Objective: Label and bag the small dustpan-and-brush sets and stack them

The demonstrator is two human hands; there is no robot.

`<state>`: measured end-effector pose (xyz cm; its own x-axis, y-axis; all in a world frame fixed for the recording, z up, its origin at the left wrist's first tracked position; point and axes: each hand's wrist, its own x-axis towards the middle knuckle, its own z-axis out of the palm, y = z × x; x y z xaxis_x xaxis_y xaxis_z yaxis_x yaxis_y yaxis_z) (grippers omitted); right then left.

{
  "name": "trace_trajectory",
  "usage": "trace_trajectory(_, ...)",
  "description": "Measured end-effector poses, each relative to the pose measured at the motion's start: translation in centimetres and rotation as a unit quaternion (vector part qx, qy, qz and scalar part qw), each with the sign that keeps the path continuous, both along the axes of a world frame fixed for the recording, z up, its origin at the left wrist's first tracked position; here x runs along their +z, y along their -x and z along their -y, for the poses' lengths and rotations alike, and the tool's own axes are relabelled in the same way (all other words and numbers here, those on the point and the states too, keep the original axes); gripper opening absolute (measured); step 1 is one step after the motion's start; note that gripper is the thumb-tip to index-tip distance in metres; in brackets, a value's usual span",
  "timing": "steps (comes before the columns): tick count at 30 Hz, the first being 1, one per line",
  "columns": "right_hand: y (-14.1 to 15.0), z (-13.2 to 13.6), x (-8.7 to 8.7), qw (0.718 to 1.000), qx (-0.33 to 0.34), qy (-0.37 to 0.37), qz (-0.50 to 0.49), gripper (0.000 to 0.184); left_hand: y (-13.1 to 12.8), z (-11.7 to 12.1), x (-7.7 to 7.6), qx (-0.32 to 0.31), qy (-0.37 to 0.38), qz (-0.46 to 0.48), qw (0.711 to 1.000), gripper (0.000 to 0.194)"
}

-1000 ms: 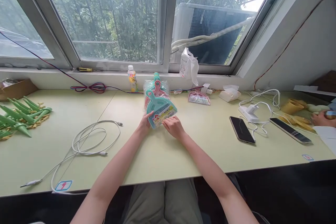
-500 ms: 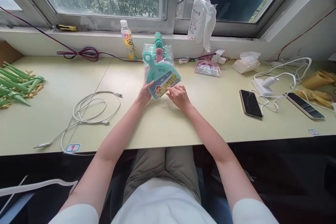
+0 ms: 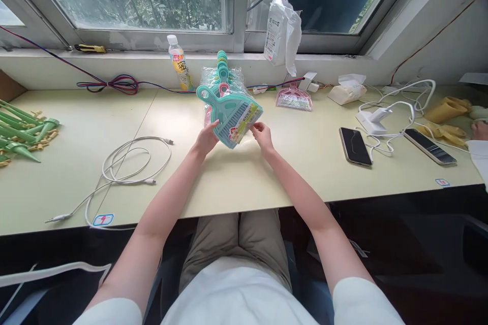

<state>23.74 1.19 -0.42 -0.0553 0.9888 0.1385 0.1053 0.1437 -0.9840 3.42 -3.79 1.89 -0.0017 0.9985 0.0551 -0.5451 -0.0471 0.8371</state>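
Note:
A turquoise dustpan-and-brush set [image 3: 229, 111] with a yellow printed label is held up over the table, tilted, its handle pointing to the upper left. My left hand [image 3: 208, 137] grips its lower left edge, thumb on the front and the other fingers partly hidden behind. At the lower right edge, beside the label, my right hand [image 3: 262, 136] is closed in a pinch, seemingly on the edge or its clear wrapper. Behind the held set lies a row of similar turquoise and pink dustpan sets [image 3: 222, 63] in clear plastic, partly covered by it.
A drink bottle [image 3: 179, 63] stands by the sill. Farther right are a pink dustpan set [image 3: 293, 97], a tissue pack [image 3: 347, 88], two phones [image 3: 355, 146] and a charger [image 3: 374, 119]. A coiled white cable [image 3: 129, 179] lies left. Another person's hand [image 3: 479, 130] shows at the right edge.
My right hand has slid from the label to the set's right edge. The set has turned slightly, its label steeper. Another person's hand and sleeve have come in at the right. The view has shifted slightly.

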Motion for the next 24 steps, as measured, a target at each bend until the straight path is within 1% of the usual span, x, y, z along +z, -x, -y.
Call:
trace_trajectory(2,-0.5,-0.2,0.3,1.000,-0.011,0.010,-0.021,0.040,-0.5,0.3,0.4,-0.006,-0.013,-0.003,1.000,0.061)
trace_trajectory(4,-0.8,-0.2,0.6,0.998,-0.013,0.001,-0.055,0.039,-1.1,0.3,0.7,0.005,-0.008,-0.010,1.000,0.063)
trace_trajectory(7,-1.1,0.0,1.1,0.993,0.017,-0.007,-0.117,0.042,-1.4,-0.2,0.7,0.035,-0.007,-0.016,0.999,0.054)
trace_trajectory(10,-1.2,0.1,1.6,0.992,0.041,0.025,-0.117,0.046,-0.7,-1.2,0.5,0.070,-0.010,-0.024,0.997,0.042)
trace_trajectory(12,-1.4,0.1,2.0,0.993,0.047,0.038,-0.106,0.050,0.2,-1.8,0.4,0.108,-0.001,-0.031,0.994,0.041)
trace_trajectory(15,-1.7,0.2,2.6,0.991,0.079,0.038,-0.099,0.054,1.4,-2.3,0.6,0.158,-0.012,-0.035,0.987,0.042)
trace_trajectory(17,-1.9,0.3,2.8,0.990,0.097,0.038,-0.095,0.055,1.9,-2.2,0.9,0.182,-0.020,-0.044,0.982,0.045)
trace_trajectory(19,-2.3,0.3,3.1,0.990,0.102,0.037,-0.095,0.055,2.5,-1.7,1.4,0.191,-0.017,-0.073,0.979,0.054)
trace_trajectory(22,-3.0,0.1,3.3,0.989,0.112,0.036,-0.088,0.056,3.7,-0.7,2.3,0.183,-0.040,-0.133,0.973,0.071)
trace_trajectory(24,-3.4,-0.1,3.4,0.988,0.133,0.038,-0.067,0.056,4.6,0.0,3.0,0.173,-0.066,-0.172,0.968,0.074)
